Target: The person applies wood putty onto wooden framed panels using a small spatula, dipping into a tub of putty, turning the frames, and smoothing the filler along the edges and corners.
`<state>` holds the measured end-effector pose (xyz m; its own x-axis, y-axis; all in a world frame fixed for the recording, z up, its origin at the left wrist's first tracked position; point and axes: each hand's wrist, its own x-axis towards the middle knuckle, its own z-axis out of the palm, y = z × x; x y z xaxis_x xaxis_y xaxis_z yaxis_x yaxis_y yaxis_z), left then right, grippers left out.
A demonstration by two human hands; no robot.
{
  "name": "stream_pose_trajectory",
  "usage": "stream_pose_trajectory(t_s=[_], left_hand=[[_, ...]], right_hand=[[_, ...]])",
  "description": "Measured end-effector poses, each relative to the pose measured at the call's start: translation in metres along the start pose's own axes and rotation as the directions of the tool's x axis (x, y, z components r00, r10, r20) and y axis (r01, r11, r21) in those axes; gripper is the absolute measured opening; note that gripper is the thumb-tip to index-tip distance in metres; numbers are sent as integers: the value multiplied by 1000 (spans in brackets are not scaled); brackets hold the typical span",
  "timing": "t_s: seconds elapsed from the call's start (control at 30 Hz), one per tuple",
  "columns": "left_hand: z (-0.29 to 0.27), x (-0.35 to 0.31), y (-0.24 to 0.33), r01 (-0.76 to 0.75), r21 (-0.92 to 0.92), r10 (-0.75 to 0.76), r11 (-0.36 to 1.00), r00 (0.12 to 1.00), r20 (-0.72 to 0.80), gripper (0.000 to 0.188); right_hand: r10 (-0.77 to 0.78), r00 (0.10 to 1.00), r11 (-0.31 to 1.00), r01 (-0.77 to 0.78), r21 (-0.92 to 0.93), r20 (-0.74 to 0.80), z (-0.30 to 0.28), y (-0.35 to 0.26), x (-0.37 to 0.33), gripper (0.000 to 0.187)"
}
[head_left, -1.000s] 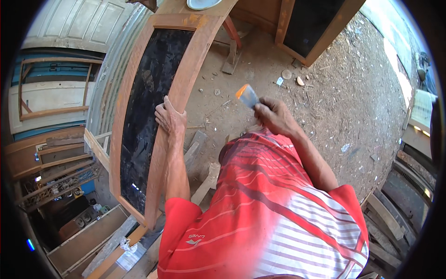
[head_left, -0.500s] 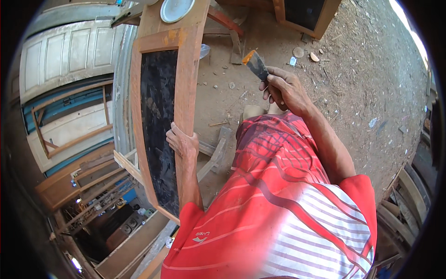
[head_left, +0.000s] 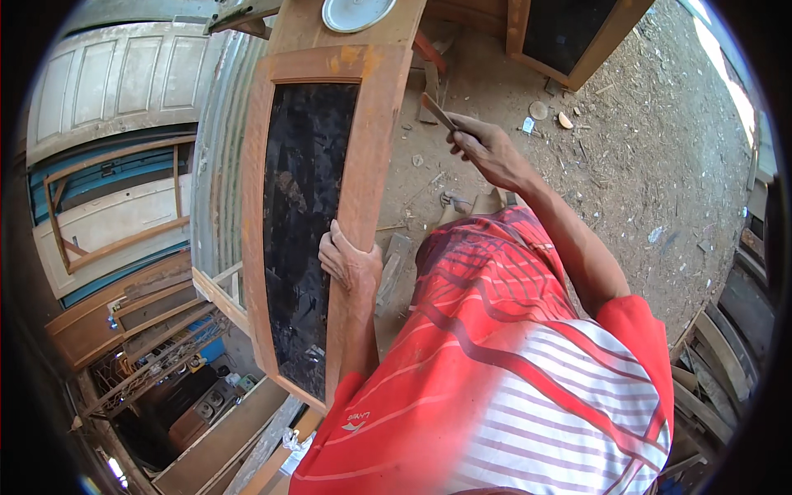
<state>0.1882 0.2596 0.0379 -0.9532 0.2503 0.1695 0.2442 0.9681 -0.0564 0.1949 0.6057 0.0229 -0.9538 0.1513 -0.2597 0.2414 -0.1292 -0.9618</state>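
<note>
Has turned the putty knife [head_left: 440, 113] edge-on in the right hand's [head_left: 488, 153] grip, nearer the panelled door [head_left: 307, 223] lying at left; clasps its stile [head_left: 368, 181] with the left hand [head_left: 355, 264]. Likely between strokes, not touching blade to door.

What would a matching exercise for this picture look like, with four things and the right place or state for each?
Things:
1. Left hand
2. Right hand
3. Dark panel
4. White disc

Places or states:
A. Set inside the wooden frame
B. Lying on the brown board at the picture's top
C. Gripping the side of the wooden frame
D. Holding a scraper over the ground

Right pairs: 1-C, 2-D, 3-A, 4-B.
</note>
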Motion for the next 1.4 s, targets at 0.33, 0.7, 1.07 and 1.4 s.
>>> stream_pose_trajectory(t_s=[0.33,0.7,1.07,1.4], left_hand=[[-6,-6,-9,-2,-129,7,992,999,34,110],[-3,-7,-3,19,-68,-21,997,999,-34,97],[-5,-7,7,56,-18,-56,998,998,-8,97],[-5,-8,7,37,-26,-38,999,999,-13,97]], right_hand=[[-422,883,628,449,-636,206,-4,17,85,63],[-86,986,859,0,-513,-144,-58,24,10,33],[-534,845,539,372,-756,35,-37,-42,103,19],[-563,819,438,408,-801,109,-30,-30,104,23]])
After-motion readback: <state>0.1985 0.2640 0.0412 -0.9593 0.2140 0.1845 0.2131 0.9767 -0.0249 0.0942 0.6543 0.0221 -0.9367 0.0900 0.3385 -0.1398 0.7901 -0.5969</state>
